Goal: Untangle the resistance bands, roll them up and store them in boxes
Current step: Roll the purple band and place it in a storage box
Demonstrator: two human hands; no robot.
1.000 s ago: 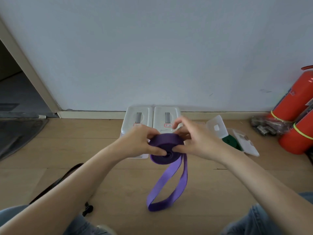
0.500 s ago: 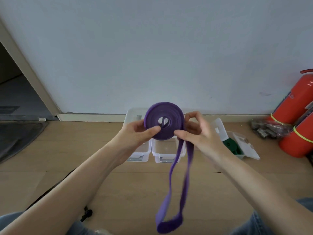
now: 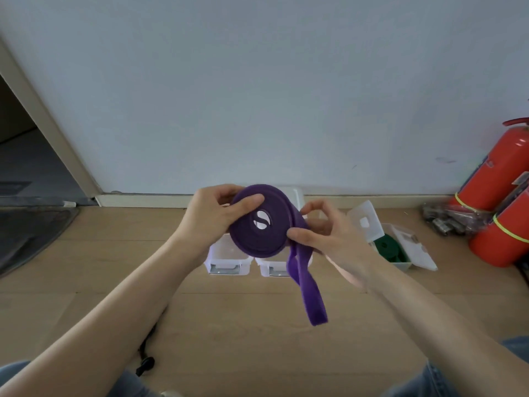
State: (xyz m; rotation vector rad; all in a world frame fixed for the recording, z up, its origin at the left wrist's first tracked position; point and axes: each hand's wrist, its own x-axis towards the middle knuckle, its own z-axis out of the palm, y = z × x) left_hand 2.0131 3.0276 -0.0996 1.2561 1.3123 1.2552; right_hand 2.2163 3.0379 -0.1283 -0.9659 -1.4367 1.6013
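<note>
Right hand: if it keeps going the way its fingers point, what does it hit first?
Right hand points left, so likely the coiled purple resistance band it already pinches, then the left hand. Depth unclear.

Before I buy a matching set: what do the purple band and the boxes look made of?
Purple band: probably matte rubber or latex; it coils flat and its tail droops limply. Boxes: clear, glossy hard plastic, seemingly with metal latches.
</note>
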